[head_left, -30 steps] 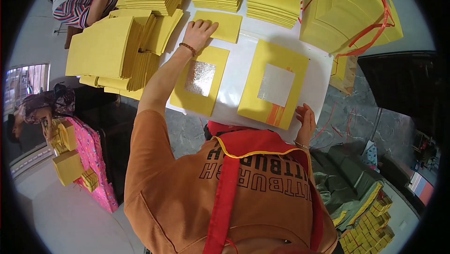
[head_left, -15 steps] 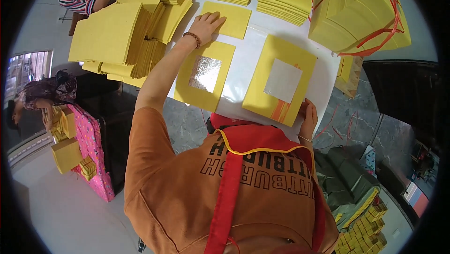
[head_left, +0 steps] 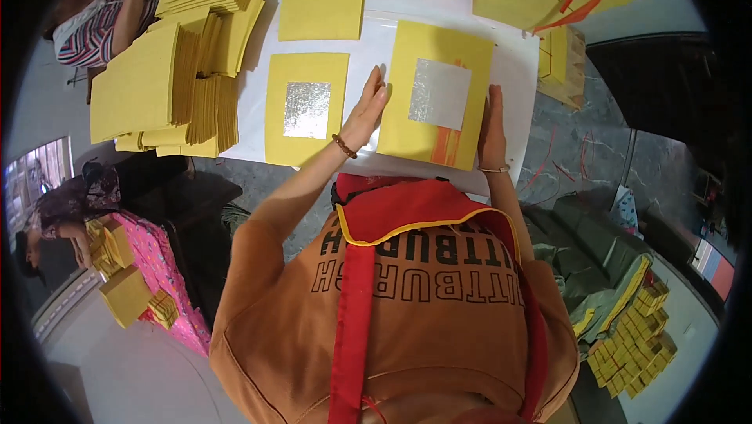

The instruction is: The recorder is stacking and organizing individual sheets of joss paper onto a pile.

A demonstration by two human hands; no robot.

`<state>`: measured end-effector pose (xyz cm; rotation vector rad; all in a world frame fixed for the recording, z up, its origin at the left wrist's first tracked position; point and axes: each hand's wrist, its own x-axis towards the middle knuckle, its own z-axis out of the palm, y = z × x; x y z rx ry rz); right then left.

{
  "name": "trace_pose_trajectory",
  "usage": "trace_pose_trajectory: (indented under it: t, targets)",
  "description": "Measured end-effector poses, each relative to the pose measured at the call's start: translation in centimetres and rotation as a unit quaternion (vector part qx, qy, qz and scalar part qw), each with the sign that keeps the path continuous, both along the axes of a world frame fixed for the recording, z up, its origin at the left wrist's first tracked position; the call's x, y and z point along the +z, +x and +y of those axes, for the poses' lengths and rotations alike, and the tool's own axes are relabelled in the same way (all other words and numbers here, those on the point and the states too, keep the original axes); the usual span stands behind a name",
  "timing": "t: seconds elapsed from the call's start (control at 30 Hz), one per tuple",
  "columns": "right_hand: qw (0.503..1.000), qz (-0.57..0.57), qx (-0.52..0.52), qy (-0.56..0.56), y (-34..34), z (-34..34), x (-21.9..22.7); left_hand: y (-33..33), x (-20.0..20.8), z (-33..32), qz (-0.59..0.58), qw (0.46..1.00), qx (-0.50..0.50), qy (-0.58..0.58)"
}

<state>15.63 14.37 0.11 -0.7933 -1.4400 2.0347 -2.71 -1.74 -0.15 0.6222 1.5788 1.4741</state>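
White worktop [head_left: 518, 72], large silver-patched yellow sheet [head_left: 437, 95] near right.
Left grip [head_left: 366, 115] and right grip [head_left: 492, 130], wide and straight-fingered, flank its edges, contact unclear; light, even pressure should square it best. A smaller sheet [head_left: 307, 107] lies left.

Head-worn fisheye, pointing pretty much straight down over the wearer's brown shirt [head_left: 427, 330] and white tabletop [head_left: 513, 56], fairly close.
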Motion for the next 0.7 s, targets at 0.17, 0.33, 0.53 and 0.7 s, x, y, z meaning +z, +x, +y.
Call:
trace_pose_trajectory:
  t: [0.17, 0.33, 0.53, 0.7]
  targets:
    - [0.999, 0.017, 0.034, -0.018, -0.2, -0.2, -1.1, 2.4, 0.4, 1.2, 0.023, 0.999, 0.025, 0.026]
    - [0.987, 0.077, 0.018, -0.136, 0.0, -0.3, 0.5, 3.5, 0.6, 1.5, 0.047, 0.999, 0.021, 0.016]
    - [0.998, 0.042, -0.011, -0.043, 1.3, 0.3, -0.1, 3.3, 0.2, 1.1, 0.078, 0.995, 0.044, 0.032]
    - [0.921, -0.088, 0.048, 0.377, 4.2, 1.3, 1.9, 3.1, 5.5, -0.4, 0.553, 0.823, -0.103, 0.08]
